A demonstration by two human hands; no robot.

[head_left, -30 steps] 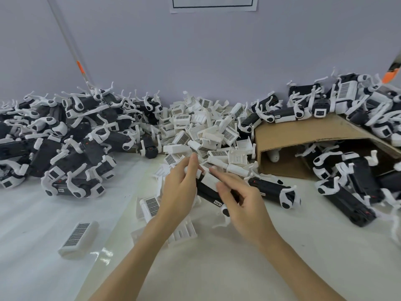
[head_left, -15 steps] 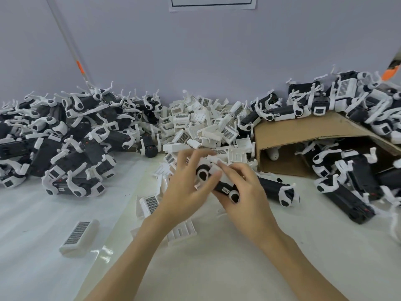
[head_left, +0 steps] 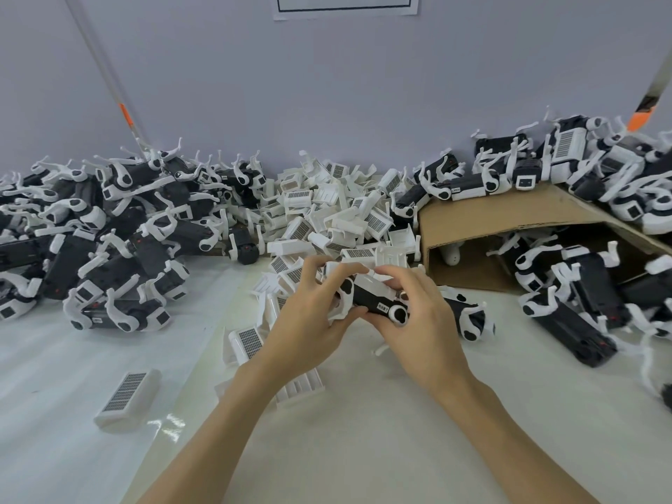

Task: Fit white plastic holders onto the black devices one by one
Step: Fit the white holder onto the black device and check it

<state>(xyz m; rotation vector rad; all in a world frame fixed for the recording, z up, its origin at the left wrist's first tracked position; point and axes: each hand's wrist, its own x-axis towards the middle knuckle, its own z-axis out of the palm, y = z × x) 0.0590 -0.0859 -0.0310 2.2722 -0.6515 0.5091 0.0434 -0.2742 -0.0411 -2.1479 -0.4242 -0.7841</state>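
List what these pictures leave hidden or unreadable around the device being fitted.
Head view only:
- Whether the white holder is fully seated on the black device: the left hand and right hand cover the joint.
- The device's small label: too small to read.
- The cardboard box interior: in shadow, cut off at right.
- The wall paper sheet: cropped by the top edge.

A black device (head_left: 374,301) with round white-ringed ends is lying roughly level between both hands above the counter, with a white plastic holder (head_left: 378,281) sitting along its upper side. The left hand (head_left: 309,321) is gripping the device's left end, and the right hand (head_left: 425,321) is curling around its right end. Behind them a heap of loose white holders (head_left: 338,212) is lying against the wall, flanked by piles of fitted devices (head_left: 109,234).
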